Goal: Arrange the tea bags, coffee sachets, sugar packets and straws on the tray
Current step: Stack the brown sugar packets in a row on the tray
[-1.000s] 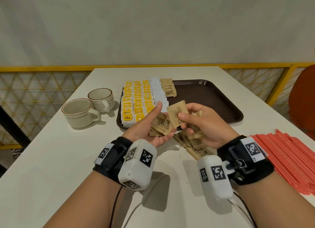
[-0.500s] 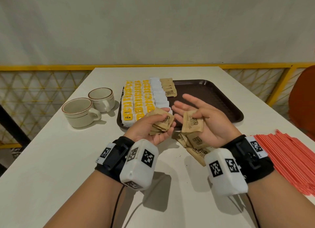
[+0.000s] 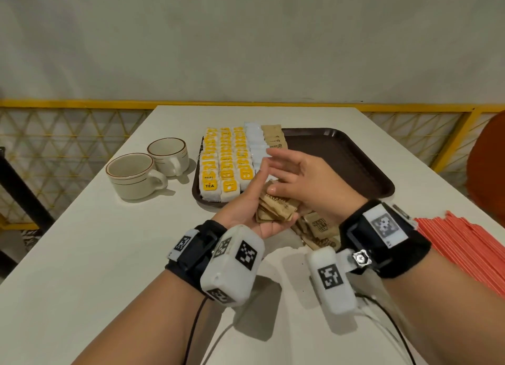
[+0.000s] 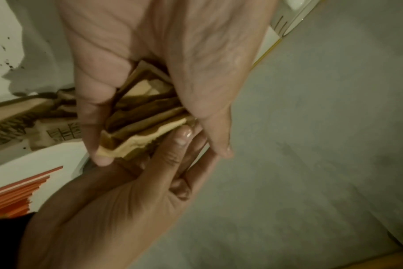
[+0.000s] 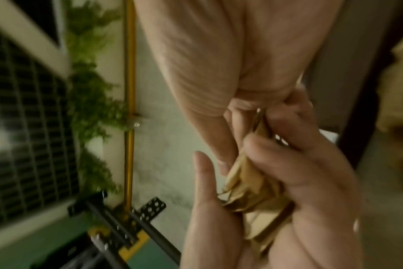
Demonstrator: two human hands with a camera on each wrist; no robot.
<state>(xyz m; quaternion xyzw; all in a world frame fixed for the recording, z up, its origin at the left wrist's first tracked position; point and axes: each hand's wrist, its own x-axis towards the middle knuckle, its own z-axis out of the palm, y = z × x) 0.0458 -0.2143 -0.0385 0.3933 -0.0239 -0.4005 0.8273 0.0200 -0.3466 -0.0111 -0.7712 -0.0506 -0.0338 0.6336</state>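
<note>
While two cups [image 3: 147,170] sit idle at mid-left, the tea bags [image 3: 225,162] already fill neat rows on the tray [image 3: 352,157], white packets [image 3: 255,143] and a short column of brown sachets [image 3: 274,139] beside them. Centre frame, the left hand [image 3: 246,209] cups a brown sachet stack [image 3: 276,209], and the right hand [image 3: 308,187], fingers spread, presses on it. More sachets [image 3: 318,228] and red straws [image 3: 464,244] wait on the tabletop [image 3: 82,255] at right.
</note>
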